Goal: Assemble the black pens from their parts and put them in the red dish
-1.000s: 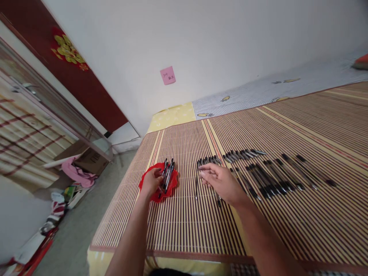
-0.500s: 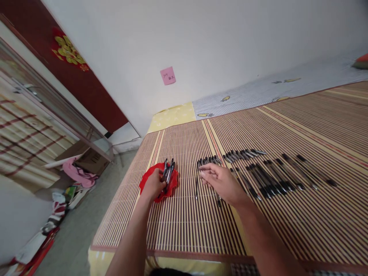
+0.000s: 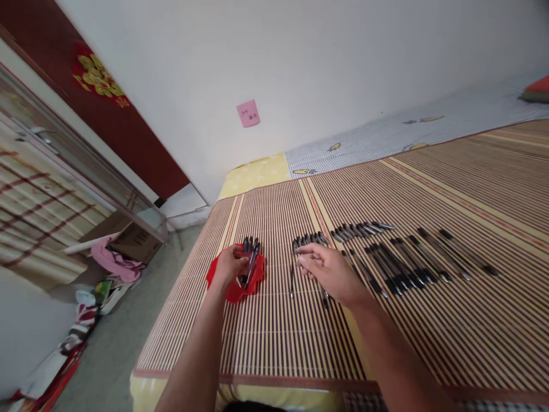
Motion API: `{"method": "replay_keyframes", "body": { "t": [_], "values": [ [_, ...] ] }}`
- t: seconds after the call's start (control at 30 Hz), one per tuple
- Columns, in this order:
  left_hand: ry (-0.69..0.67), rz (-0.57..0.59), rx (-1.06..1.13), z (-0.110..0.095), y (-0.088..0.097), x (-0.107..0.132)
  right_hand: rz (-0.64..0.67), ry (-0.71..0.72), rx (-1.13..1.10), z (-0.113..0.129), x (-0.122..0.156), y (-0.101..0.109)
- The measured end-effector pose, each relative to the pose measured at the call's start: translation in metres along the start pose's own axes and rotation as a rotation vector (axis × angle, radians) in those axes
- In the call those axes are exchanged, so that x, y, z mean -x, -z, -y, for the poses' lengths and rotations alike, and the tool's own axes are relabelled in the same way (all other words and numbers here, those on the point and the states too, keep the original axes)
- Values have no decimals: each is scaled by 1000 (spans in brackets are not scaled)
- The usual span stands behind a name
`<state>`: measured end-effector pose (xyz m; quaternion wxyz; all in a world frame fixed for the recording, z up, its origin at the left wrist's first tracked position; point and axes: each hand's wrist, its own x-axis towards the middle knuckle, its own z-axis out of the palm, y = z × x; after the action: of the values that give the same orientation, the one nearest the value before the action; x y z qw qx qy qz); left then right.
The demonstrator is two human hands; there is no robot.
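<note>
- Head view: fingers of the left hand (image 3: 230,266) bend over the near-left side of a small bunch of pens (image 3: 252,264), touching them; whether they close on one of these I cannot tell.
- Fingers of the right hand (image 3: 330,273) are curled, thumb and forefinger close together and pointing left; whether anything sits between them is too small to tell.
- The bunch of pens lies in a red dish (image 3: 235,294) with a wavy rim, some ends reaching past its far edge.
- Just beside the right fingertips, a thin dark stick (image 3: 292,281) points toward the person; another dark piece (image 3: 325,298) shows below the right hand.
- Beyond the right hand, short dark pieces (image 3: 311,238) lie side by side, and a second group (image 3: 362,230) continues the line rightward.
- Right of that hand, a spread of long dark pens (image 3: 397,268) slants across the striped mat (image 3: 266,343).
- The mat covers a bed, with a yellow cloth (image 3: 257,171) showing past its far edge.
- Farther off, a pink note (image 3: 248,113) is on the white wall (image 3: 309,63).
- To the left, a cardboard box (image 3: 138,241) and a pink cloth (image 3: 112,260) sit near the curtain (image 3: 38,209).
</note>
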<state>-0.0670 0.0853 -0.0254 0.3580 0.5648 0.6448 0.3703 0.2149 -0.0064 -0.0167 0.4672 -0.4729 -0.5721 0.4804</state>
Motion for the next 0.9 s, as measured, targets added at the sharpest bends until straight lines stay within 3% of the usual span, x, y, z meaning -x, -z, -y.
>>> {"method": "replay_keyframes", "body": {
  "t": [0.5, 0.67, 0.73, 0.8, 0.83, 0.9],
  "values": [
    [-19, -41, 39, 8, 4, 4, -21, -12, -19, 5, 0, -1],
    [-77, -211, 53, -11, 23, 21, -62, 20, -25, -1, -3, 2],
    [-121, -332, 74, -23, 27, 39, -165, 69, -60, -5, -5, 5],
    [-202, -474, 139, -34, 18, 62, -362, 132, -114, -5, -5, 9],
    [-240, -475, 182, -39, 9, 74, -477, 162, -145, -4, -5, 12],
    [-229, -339, 251, -45, -17, 96, -662, 210, -221, -1, -4, 18]
  ]
}}
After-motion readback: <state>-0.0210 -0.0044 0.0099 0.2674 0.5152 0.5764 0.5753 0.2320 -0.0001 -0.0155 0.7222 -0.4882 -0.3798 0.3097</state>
